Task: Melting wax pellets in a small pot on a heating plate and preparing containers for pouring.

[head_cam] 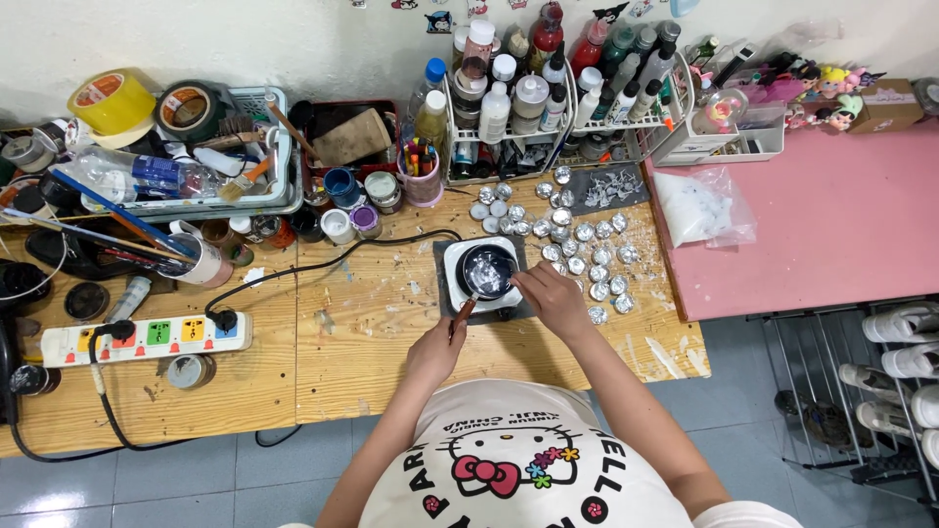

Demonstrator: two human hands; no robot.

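wooden workbench (372, 352): left hand (436, 350) pinches a brown handle (462, 315), long axis toward one o'clock into the small pan (486, 270); right hand (550, 293) curled at its rim, grip unclear.

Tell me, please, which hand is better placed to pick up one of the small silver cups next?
Probably the right hand: it rests at the pot rim, beside the silver cups. The left hand grips the pot's handle, farther from them.
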